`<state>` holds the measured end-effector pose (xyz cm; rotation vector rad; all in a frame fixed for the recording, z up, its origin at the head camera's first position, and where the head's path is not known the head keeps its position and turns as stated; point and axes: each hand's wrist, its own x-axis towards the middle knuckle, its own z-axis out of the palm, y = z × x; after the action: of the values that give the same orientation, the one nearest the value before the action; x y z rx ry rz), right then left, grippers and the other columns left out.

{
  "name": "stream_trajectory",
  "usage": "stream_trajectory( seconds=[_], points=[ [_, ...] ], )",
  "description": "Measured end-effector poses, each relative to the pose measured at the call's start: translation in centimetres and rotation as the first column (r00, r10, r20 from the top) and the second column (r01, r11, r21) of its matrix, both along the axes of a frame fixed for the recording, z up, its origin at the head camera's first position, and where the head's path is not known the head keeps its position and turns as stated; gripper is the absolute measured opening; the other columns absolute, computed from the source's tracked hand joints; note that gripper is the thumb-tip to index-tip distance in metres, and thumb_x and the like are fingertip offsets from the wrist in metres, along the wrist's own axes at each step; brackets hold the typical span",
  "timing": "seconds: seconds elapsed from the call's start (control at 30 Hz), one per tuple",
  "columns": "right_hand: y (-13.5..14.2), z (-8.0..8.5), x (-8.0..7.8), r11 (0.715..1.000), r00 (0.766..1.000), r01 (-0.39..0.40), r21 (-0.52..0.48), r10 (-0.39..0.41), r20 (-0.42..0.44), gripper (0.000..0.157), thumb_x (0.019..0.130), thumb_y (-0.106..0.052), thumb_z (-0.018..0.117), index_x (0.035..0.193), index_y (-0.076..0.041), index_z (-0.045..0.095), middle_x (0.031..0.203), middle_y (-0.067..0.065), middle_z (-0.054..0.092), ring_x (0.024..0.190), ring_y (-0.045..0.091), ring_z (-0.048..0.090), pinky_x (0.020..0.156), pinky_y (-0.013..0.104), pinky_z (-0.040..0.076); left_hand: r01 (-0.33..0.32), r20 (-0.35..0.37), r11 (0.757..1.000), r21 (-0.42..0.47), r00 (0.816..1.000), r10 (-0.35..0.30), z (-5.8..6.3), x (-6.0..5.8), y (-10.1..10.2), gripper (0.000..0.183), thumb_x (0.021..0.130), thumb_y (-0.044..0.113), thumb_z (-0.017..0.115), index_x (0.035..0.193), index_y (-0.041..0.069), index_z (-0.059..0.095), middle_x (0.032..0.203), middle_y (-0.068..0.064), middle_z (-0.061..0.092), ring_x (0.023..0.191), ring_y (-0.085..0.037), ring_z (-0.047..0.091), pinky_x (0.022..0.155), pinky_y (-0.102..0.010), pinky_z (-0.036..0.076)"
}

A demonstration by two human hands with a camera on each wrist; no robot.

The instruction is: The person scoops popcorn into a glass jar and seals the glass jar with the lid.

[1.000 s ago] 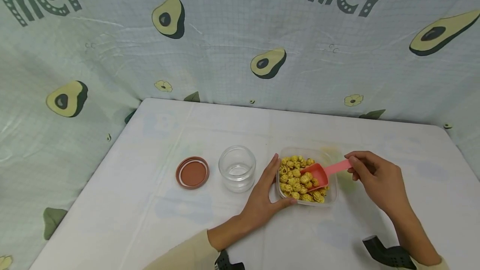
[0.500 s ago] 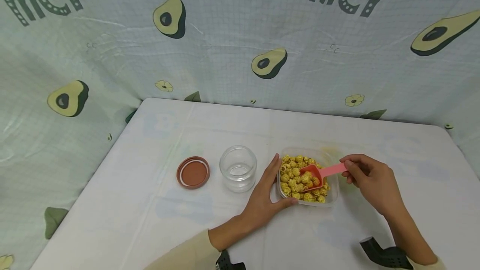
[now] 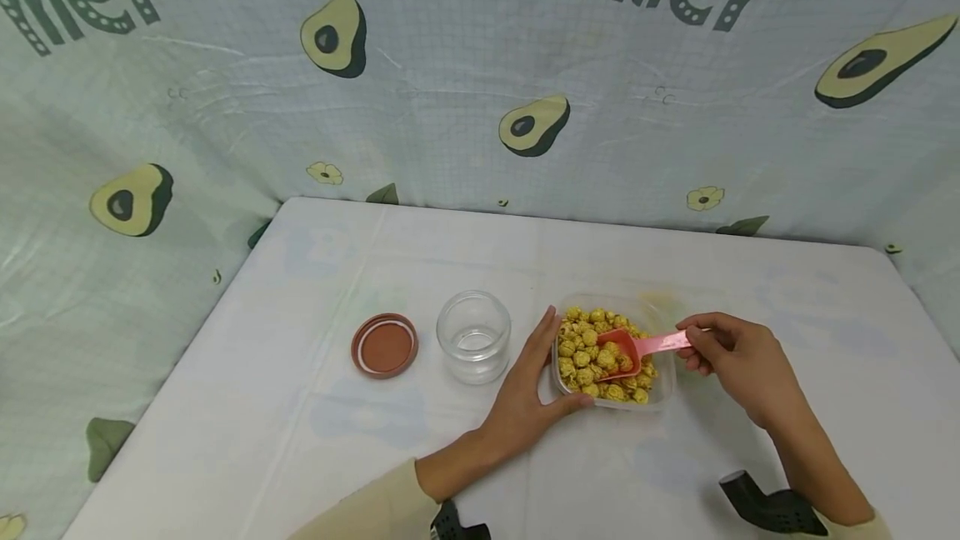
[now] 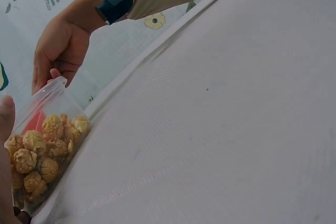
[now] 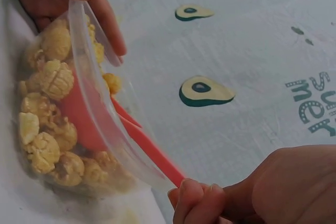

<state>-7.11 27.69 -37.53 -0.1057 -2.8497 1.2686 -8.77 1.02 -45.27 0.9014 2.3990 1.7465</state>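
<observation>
One jar (image 3: 473, 342), one lid (image 3: 385, 346), left fingers (image 3: 534, 354) spread against one popcorn tub (image 3: 663, 394), right fingers (image 3: 708, 345) pinching one scoop (image 3: 636, 347)

From my head, my left grip (image 3: 521, 402) hides the left side of the tub (image 3: 666, 382), popcorn (image 3: 580, 359) covers the front edge of the scoop (image 3: 637, 347), and the fingers of my right grip (image 3: 742, 365) conceal its handle's end. The bottom edge cuts off my sleeves (image 3: 367, 507) and the counter's near side (image 3: 300, 448). In the left wrist view, only a strip of my left grip shows, the scoop is mostly hidden behind popcorn, and a dark speck (image 4: 207, 89) is too tiny to identify. The right wrist view crops both grips.
</observation>
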Motion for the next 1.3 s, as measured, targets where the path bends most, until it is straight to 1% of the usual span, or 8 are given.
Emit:
stream_trajectory(
  seconds=[0.1, 0.3, 0.47, 0.6, 0.7, 0.9, 1.1, 1.3],
  points=[
    [0.17, -0.14, 0.19, 1.0, 1.0, 0.0, -0.011, 0.0, 0.017, 0.03, 0.1, -0.019, 0.053, 0.114, 0.006, 0.061, 0.08, 0.011, 0.068, 0.064, 0.02, 0.061, 0.055, 0.027, 0.054, 0.008, 0.001, 1.0, -0.005, 1.0, -0.008, -0.08, 0.08, 0.09, 0.097, 0.082, 0.026, 0.078, 0.154, 0.013, 0.015, 0.16, -0.004, 0.009, 0.144, -0.016, 0.009, 0.114, -0.04, 0.023],
    [0.0, -0.05, -0.02, 0.996, 0.998, 0.002, -0.09, 0.004, 0.061, 0.03, 0.1, -0.014, 0.052, 0.117, 0.01, 0.058, 0.085, 0.016, 0.068, 0.07, 0.022, 0.066, 0.062, 0.027, 0.058, 0.01, 0.006, 1.0, -0.002, 1.0, -0.01, -0.11, -0.09, 0.16, 0.096, 0.082, 0.026, 0.077, 0.155, 0.014, 0.015, 0.16, -0.004, 0.009, 0.144, -0.016, 0.011, 0.111, -0.035, 0.03],
    [-0.12, 0.27, -0.27, 0.996, 0.997, 0.02, -0.089, -0.013, 0.072, 0.029, 0.1, -0.012, 0.052, 0.117, 0.01, 0.058, 0.085, 0.017, 0.067, 0.069, 0.022, 0.065, 0.062, 0.027, 0.058, 0.011, 0.008, 1.0, 0.002, 1.0, -0.011, 0.0, -0.3, 0.13, 0.096, 0.083, 0.027, 0.077, 0.155, 0.015, 0.014, 0.16, -0.003, 0.008, 0.144, -0.015, 0.009, 0.11, -0.034, 0.031],
    [-0.37, 0.17, -0.31, 0.999, 0.998, 0.008, -0.04, -0.005, 0.057, 0.029, 0.1, -0.019, 0.052, 0.114, 0.006, 0.06, 0.08, 0.014, 0.066, 0.066, 0.023, 0.059, 0.054, 0.026, 0.053, 0.01, 0.004, 1.0, 0.003, 1.0, -0.01, 0.0, -0.3, 0.09, 0.096, 0.082, 0.026, 0.077, 0.154, 0.012, 0.015, 0.16, -0.004, 0.008, 0.144, -0.015, 0.009, 0.111, -0.034, 0.03],
    [-0.23, 0.01, -0.22, 1.0, 0.999, 0.009, -0.012, -0.008, 0.039, 0.028, 0.1, -0.021, 0.052, 0.112, 0.003, 0.061, 0.078, 0.012, 0.065, 0.065, 0.023, 0.057, 0.052, 0.026, 0.05, 0.011, -0.001, 1.0, 0.0, 1.0, -0.011, -0.09, -0.28, 0.1, 0.096, 0.082, 0.025, 0.077, 0.154, 0.011, 0.015, 0.16, -0.005, 0.008, 0.144, -0.016, 0.009, 0.111, -0.034, 0.03],
    [-0.07, -0.37, -0.2, 0.997, 1.0, -0.011, -0.081, 0.013, 0.027, 0.026, 0.1, -0.015, 0.052, 0.112, 0.006, 0.06, 0.08, 0.016, 0.066, 0.065, 0.024, 0.059, 0.055, 0.028, 0.054, 0.012, -0.001, 1.0, -0.003, 1.0, -0.012, -0.17, -0.23, 0.13, 0.096, 0.082, 0.025, 0.077, 0.154, 0.01, 0.015, 0.16, -0.005, 0.009, 0.144, -0.016, 0.01, 0.111, -0.034, 0.03],
    [0.1, -0.28, -0.35, 0.992, 0.997, 0.035, -0.118, -0.025, 0.077, 0.029, 0.1, -0.015, 0.051, 0.116, 0.008, 0.058, 0.081, 0.017, 0.066, 0.066, 0.022, 0.06, 0.057, 0.027, 0.055, 0.01, -0.002, 1.0, -0.008, 1.0, -0.01, -0.13, -0.24, 0.15, 0.097, 0.082, 0.026, 0.077, 0.154, 0.011, 0.015, 0.16, -0.006, 0.008, 0.144, -0.016, 0.009, 0.112, -0.034, 0.028],
    [0.52, -0.13, -0.36, 0.988, 0.994, 0.072, -0.136, -0.06, 0.088, 0.033, 0.101, -0.018, 0.051, 0.12, 0.008, 0.056, 0.086, 0.019, 0.066, 0.067, 0.02, 0.062, 0.059, 0.025, 0.056, 0.008, -0.007, 1.0, -0.01, 1.0, -0.008, -0.17, -0.25, 0.2, 0.097, 0.082, 0.025, 0.078, 0.154, 0.011, 0.015, 0.16, -0.005, 0.008, 0.144, -0.016, 0.009, 0.112, -0.033, 0.028]
  ],
)
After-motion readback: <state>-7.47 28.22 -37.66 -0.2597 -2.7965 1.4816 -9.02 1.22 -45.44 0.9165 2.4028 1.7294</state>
